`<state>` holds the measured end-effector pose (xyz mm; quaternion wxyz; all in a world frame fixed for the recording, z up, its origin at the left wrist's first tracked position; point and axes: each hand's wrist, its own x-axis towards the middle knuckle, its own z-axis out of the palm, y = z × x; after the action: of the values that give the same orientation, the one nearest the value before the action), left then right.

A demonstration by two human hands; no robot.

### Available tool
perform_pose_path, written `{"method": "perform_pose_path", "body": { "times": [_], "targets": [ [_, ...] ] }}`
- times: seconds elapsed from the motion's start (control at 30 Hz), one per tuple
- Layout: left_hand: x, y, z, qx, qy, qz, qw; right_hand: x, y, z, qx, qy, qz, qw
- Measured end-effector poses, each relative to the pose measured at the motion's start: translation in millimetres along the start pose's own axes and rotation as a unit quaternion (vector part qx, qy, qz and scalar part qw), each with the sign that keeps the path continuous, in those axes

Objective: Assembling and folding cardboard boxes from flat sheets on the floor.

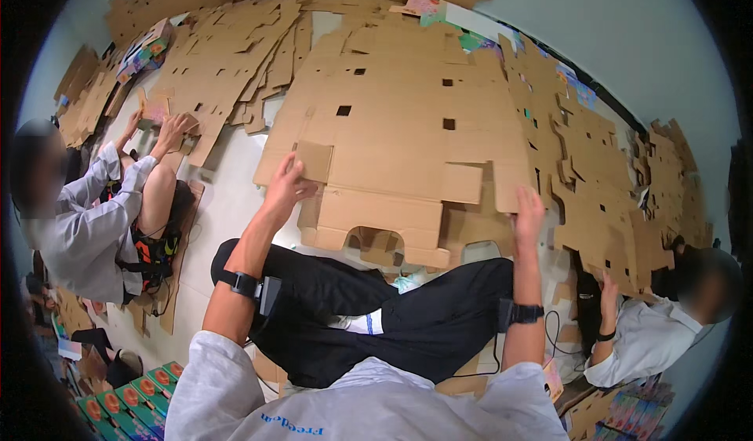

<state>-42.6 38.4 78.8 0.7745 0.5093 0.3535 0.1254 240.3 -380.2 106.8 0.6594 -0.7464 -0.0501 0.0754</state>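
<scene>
A large flat brown cardboard box blank with small square cut-outs lies on the floor in front of my crossed legs. My left hand grips its near left flap, fingers curled over the edge. My right hand holds the near right edge of the same blank. Both wrists wear black bands. The blank rests on top of other cardboard pieces.
Stacks of similar cardboard blanks cover the floor to the left, back and right. A person in grey sits at left handling a small piece. Another person in white sits at right. Colourful printed boxes lie at lower left.
</scene>
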Motion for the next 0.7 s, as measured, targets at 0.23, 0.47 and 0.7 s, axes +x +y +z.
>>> {"method": "perform_pose_path", "body": {
  "times": [0.23, 0.47, 0.7],
  "targets": [
    [-110, 39, 40, -0.152, -0.053, 0.096, 0.982, -120, -85, -96, 0.065, 0.085, 0.013, 0.994],
    [-238, 15, 26, -0.068, -0.008, 0.194, 0.979, -251, -67, -165, 0.222, 0.166, 0.019, 0.961],
    [-300, -48, 21, 0.16, 0.158, 0.138, 0.964, -347, -4, -87, 0.016, 0.04, 0.1, 0.994]
  ]
}}
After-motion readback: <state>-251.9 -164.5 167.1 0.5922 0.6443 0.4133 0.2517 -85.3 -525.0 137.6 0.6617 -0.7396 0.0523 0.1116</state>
